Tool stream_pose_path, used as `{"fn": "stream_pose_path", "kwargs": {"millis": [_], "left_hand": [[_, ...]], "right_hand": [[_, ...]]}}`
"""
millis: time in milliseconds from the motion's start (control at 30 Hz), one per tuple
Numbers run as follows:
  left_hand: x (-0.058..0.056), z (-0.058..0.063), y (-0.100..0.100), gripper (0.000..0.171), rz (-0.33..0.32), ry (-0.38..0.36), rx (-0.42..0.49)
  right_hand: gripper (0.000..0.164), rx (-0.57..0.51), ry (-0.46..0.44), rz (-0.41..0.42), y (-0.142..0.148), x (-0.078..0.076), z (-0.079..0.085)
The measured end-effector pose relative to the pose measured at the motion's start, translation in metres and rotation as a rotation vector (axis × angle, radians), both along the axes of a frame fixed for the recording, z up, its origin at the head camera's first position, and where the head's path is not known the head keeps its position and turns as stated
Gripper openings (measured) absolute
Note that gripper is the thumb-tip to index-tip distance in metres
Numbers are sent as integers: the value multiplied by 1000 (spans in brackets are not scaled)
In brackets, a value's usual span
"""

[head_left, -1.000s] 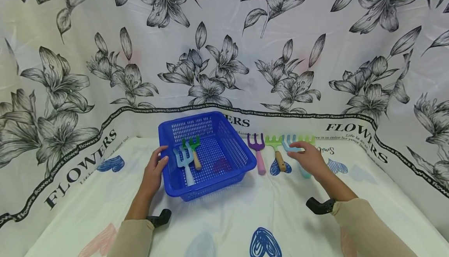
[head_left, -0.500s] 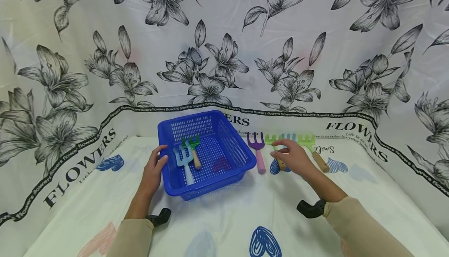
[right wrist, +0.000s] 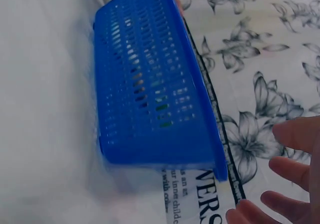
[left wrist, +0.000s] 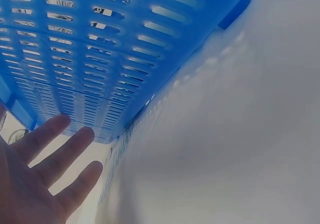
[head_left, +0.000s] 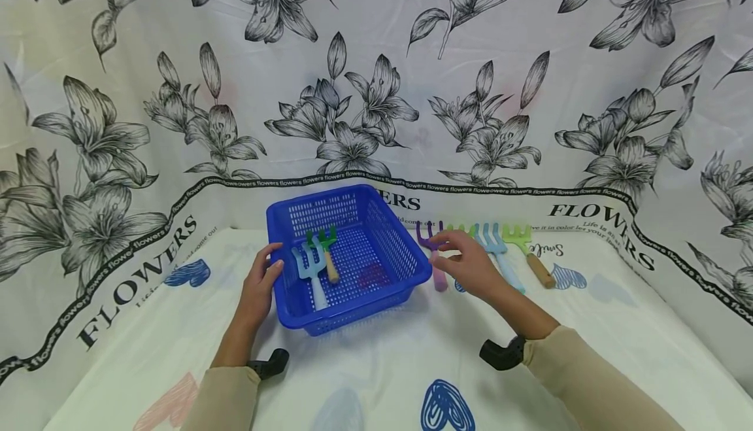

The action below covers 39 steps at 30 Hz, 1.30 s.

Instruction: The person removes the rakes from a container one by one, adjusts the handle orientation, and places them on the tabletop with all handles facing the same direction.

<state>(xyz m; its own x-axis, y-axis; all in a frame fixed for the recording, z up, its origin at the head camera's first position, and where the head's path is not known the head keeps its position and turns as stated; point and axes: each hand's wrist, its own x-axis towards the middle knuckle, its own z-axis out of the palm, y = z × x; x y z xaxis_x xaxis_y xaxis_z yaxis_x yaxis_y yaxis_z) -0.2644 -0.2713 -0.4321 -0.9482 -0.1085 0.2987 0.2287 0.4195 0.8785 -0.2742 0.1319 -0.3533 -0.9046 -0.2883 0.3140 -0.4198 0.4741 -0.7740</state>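
Note:
A blue plastic basket (head_left: 359, 316) stands left of centre in the head view, holding a light blue hand fork (head_left: 318, 290) and a small green fork (head_left: 331, 267) with a wooden handle. My left hand (head_left: 257, 287) touches its left rim with index finger and thumb; the other fingers (left wrist: 70, 156) spread loosely beside its perforated wall (left wrist: 75, 79). Over a purple hand fork with a pink handle (head_left: 440, 280), my right hand (head_left: 470, 271) hovers with thumb and fingers apart, holding nothing. It hides part of that fork and most of a light green fork (head_left: 461, 228).
Right of my right hand lie a light blue hand fork (head_left: 507, 273) and a light green fork (head_left: 540, 270) with a wooden handle. A floral curtain (head_left: 494, 123) rises behind the white cloth (head_left: 376, 379). Black cameras sit on both wrists.
My right hand has moved left along the row, from the light blue fork past the light green one to the purple fork. The left hand and basket have stayed put.

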Motion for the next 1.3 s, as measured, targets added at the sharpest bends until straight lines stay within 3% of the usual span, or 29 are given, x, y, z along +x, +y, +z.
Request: {"fn": "stream_pose_path", "kwargs": {"millis": [200,367,600,967,1167,1300], "left_hand": [[0,1,0,49,7,5,-2],[-1,1,0,49,-1,10,0],[-2,1,0,50,4,8,-1],[-2,1,2,49,4,7,-6],[0,2,1,50,8,-6,-8],[-2,2,1,49,6,0,-10]], "right_hand": [[34,-25,-44,-6,-20,3,-1],[30,21,-4,-31,-33,7,0],[32,-38,-5,49,-48,10,2],[34,-81,-21,88,-72,14,-2],[35,31,-130,8,-90,11,7],[39,29,-246,15,-99,7,13]]}}
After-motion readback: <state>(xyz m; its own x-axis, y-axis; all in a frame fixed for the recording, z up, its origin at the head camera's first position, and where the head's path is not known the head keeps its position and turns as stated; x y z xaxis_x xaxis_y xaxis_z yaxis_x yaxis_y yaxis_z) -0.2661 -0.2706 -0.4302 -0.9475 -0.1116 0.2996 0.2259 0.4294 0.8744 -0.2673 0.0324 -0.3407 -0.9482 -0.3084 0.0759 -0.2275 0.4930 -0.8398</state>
